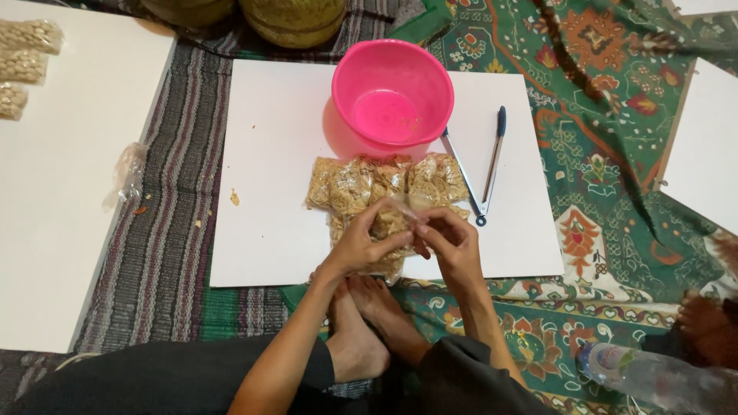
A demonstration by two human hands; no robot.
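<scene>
Head view: both hands, left (361,244) and right (453,240), grip one clear snack bag (400,211) pinched between their fingertips.

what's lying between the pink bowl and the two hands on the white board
In the head view, a row of clear snack packets lies on the white board between the pink bowl and the left hand and right hand.
</scene>
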